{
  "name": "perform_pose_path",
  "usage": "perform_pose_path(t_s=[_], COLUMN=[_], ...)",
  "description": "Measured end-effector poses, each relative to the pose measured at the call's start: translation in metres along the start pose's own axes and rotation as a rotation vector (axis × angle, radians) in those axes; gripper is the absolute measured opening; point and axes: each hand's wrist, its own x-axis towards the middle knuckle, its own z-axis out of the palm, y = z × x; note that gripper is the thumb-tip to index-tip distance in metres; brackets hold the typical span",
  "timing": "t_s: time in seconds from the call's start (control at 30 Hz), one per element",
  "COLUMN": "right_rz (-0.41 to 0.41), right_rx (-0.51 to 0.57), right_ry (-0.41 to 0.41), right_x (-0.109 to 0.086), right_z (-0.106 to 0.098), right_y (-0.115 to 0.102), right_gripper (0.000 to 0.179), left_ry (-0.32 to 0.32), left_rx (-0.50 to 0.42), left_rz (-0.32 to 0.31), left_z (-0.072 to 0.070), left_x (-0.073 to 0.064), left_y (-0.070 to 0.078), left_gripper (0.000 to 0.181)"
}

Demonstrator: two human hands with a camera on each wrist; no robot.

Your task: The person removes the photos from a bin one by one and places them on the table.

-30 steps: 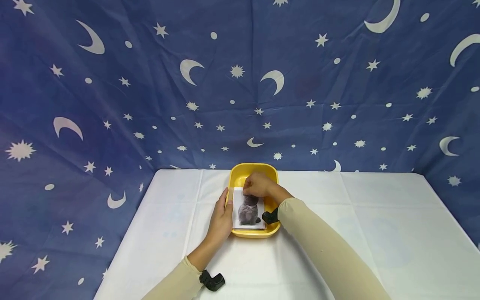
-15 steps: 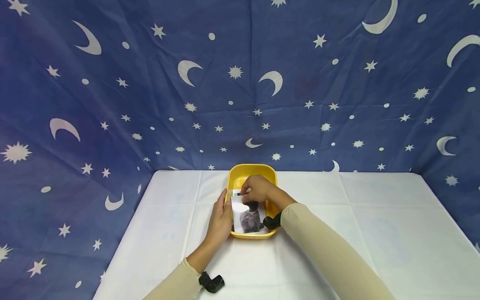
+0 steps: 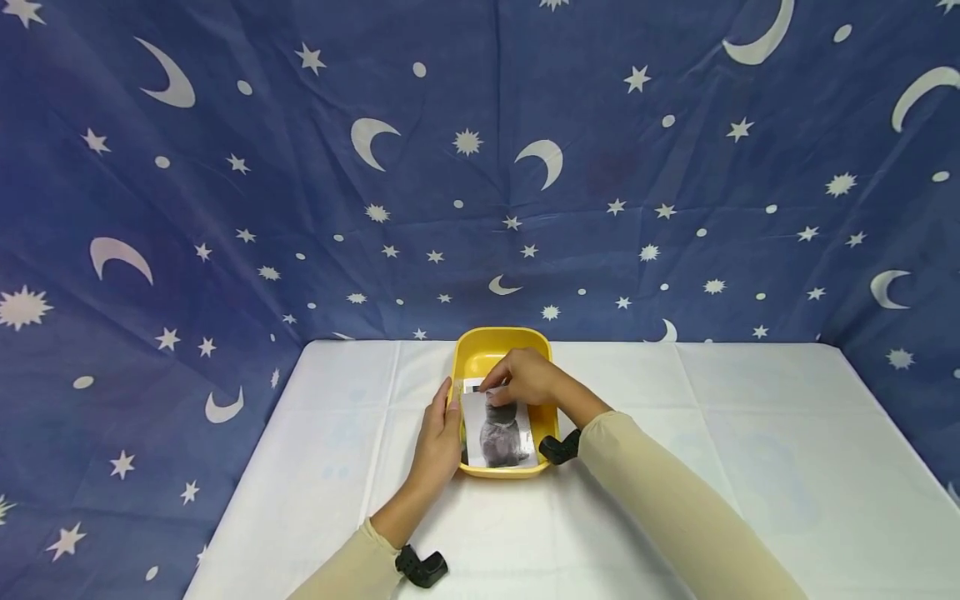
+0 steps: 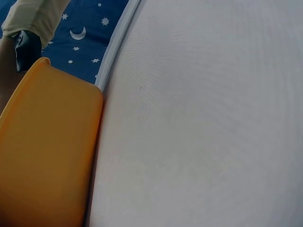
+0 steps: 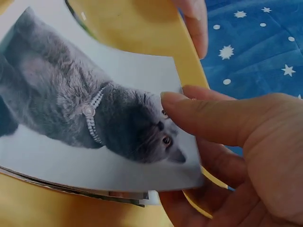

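A yellow plastic tub (image 3: 501,338) stands on the white-covered table, holding a small stack of picture cards. My right hand (image 3: 525,377) pinches the top edge of a cat photo card (image 5: 61,90), thumb over its face and fingers beneath. The card bends a little and shows a grey cat with a pearl collar. More cards (image 5: 125,195) lie under it, mostly hidden. At the tub's left side, my left hand (image 3: 437,437) grips the wall, thumb at the rim and fingers along the outside. In the left wrist view the tub's outer wall (image 4: 52,146) fills the left.
A white cloth (image 3: 675,483) covers the table around the tub. Behind and to the left hangs a blue curtain (image 3: 405,192) with white moons and stars. A black wrist camera (image 3: 422,567) sits on each forearm.
My right hand has drawn the cat card slightly toward me, uncovering the top of another card behind it. The right forearm has shifted right; my left hand keeps hold of the tub.
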Motion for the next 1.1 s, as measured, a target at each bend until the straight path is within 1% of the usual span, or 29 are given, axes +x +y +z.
perform_pose_path(t_s=[0.13,0.23,0.33,0.5,0.6,0.7,0.73,0.83,0.97,1.03,1.1], right_rz=[-0.050,-0.080,-0.055,-0.014,-0.032,-0.053,-0.055,-0.039,-0.012,0.008,0.050], right_rx=[0.046,0.052,0.075,0.139,0.145,0.158,0.179,0.286,0.443,0.477,0.498], right_ry=[-0.018,0.011,0.065,0.153,0.164,0.175,0.186,0.258,0.371,0.411,0.444], right_x=[-0.006,-0.013,-0.021,-0.036,-0.047,-0.059,-0.063,-0.072,-0.086,-0.094,-0.103], right_z=[-0.002,-0.001,0.000,0.006,0.009,0.009,0.008,-0.001,-0.018,-0.027,-0.036], right_y=[0.002,0.004,0.004,0.001,0.000,0.002,0.003,0.011,0.030,0.043,0.056], right_gripper=[0.029,0.032,0.032,0.025,0.032,0.043,0.046,0.054,0.058,0.057,0.058], left_ry=[-0.008,-0.010,-0.006,0.000,0.005,-0.012,-0.014,-0.012,0.013,0.013,0.008], left_rx=[-0.015,-0.019,-0.011,-0.001,-0.003,-0.021,-0.027,-0.042,-0.041,-0.048,-0.054], left_rz=[0.002,-0.002,0.005,0.006,0.002,-0.005,-0.005,-0.008,-0.016,-0.025,-0.030], left_z=[0.000,0.001,0.001,0.001,0.000,0.000,0.000,0.000,0.001,0.002,0.002], left_x=[0.000,-0.001,-0.001,-0.001,-0.002,-0.002,-0.002,-0.002,-0.003,-0.003,-0.003], left_y=[0.001,0.001,0.001,-0.001,-0.002,-0.001,-0.002,-0.002,-0.001,-0.001,-0.001], left_gripper=[0.052,0.052,0.052,0.052,0.052,0.052,0.052,0.051,0.050,0.050,0.050])
